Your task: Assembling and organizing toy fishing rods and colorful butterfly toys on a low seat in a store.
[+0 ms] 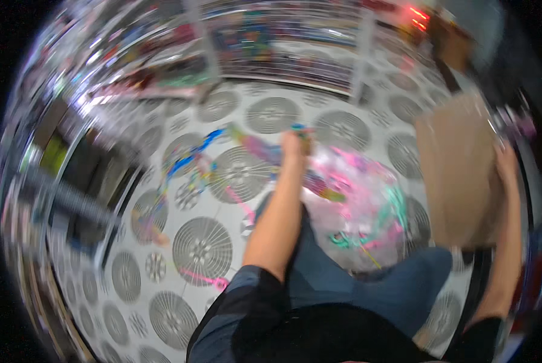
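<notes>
Clear bag (331, 222) on floor (202, 248), cardboard box (458, 181) right.
Blur hides closure and hold of our left hand (291, 147); we judge the bag light, soft, best gathered whole; our right hand (505, 160) touches the stiff-looking box's right edge, closure unclear.

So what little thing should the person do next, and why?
Maybe slide the brown cardboard a bit closer to the see-through bag. The right hand is at the cardboard's right edge, and the bag, with its pink and teal things, lies to the left. It's blurry, so that's just my guess.
</notes>
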`<move>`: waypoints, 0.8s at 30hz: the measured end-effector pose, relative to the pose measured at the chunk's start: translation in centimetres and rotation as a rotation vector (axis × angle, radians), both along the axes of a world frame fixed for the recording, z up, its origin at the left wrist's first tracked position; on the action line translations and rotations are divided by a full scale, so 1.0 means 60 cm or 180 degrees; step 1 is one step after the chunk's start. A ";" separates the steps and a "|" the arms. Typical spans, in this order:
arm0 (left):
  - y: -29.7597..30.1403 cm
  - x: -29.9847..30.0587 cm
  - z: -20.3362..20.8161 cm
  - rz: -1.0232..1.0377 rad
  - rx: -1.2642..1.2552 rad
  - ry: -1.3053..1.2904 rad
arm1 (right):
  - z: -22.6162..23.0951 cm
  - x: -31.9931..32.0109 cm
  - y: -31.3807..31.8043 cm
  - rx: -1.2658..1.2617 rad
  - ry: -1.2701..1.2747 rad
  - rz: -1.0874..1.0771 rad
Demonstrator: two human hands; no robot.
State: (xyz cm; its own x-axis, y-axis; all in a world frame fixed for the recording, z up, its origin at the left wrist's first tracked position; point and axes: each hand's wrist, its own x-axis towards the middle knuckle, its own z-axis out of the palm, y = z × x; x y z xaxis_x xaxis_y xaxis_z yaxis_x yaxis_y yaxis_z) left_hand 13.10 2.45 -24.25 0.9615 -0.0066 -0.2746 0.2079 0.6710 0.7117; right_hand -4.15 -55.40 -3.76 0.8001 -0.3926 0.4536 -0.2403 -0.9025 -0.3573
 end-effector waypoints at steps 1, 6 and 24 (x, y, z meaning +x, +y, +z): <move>0.023 0.008 -0.017 -0.0158 -0.0226 -0.0265 | -0.018 -0.004 0.001 0.0028 -0.0321 -0.0059; 0.096 0.025 0.008 0.0126 -0.0083 -0.0114 | -0.109 -0.076 -0.088 0.0433 -0.0847 -0.1384; -0.012 0.020 0.041 -0.1095 0.0607 -0.0171 | -0.216 -0.693 -0.144 -0.0876 0.0474 -0.3387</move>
State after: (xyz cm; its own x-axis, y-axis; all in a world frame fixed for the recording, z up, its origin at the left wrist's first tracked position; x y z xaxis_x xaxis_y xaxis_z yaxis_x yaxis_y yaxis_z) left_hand 14.32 1.76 -21.78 0.9250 -0.2847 -0.2515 0.3567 0.4234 0.8327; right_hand -45.75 -64.04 -16.72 0.1681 -0.8124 0.5583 -0.9639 -0.2540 -0.0794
